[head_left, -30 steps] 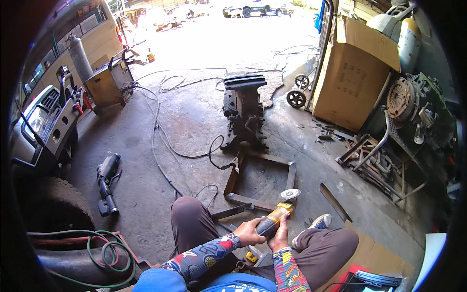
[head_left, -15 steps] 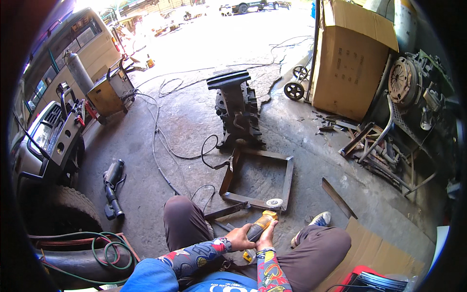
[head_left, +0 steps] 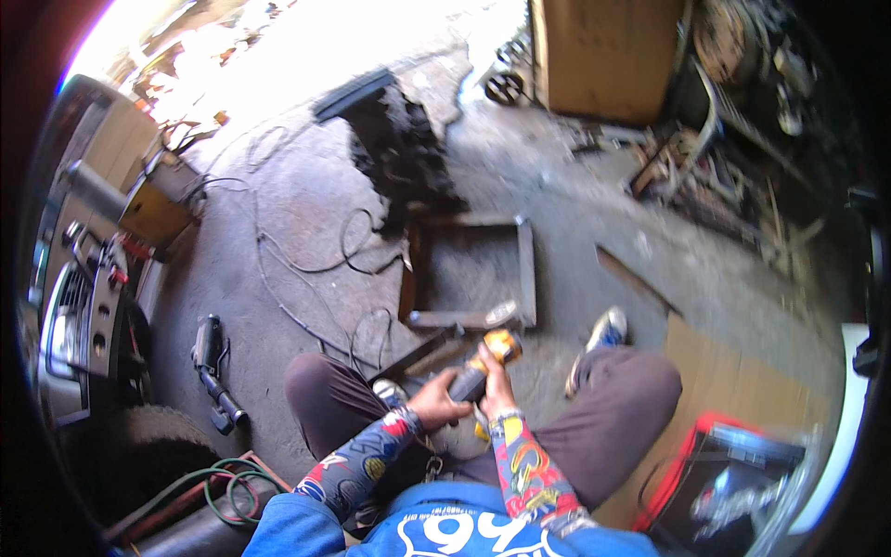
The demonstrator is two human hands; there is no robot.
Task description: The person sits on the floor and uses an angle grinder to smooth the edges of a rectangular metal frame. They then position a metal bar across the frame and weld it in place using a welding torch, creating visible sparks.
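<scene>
Between my knees I hold a yellow and black angle grinder (head_left: 502, 345) with both hands. My left hand (head_left: 436, 399) is closed round the dark rear of its body. My right hand (head_left: 497, 384) grips it along the right side, near the yellow head. The grinder's pale disc (head_left: 501, 314) lies over the near side of a rectangular steel frame (head_left: 527, 278) on the floor; whether it touches the metal, I cannot tell. A loose dark metal bar (head_left: 418, 355) slants beside the frame's near left corner.
A black metal stand (head_left: 394, 139) stands behind the frame, with cables (head_left: 278, 255) trailing left. A black power tool (head_left: 212, 357) lies at left. A flat metal strip (head_left: 636, 278) and cardboard (head_left: 733, 371) lie right; a red-edged case (head_left: 691, 455) is at lower right.
My view has tipped downward and turned, so the scene sits higher and slanted. My right hand's fingers now reach further up toward the grinder's yellow head. Both hands keep hold of it.
</scene>
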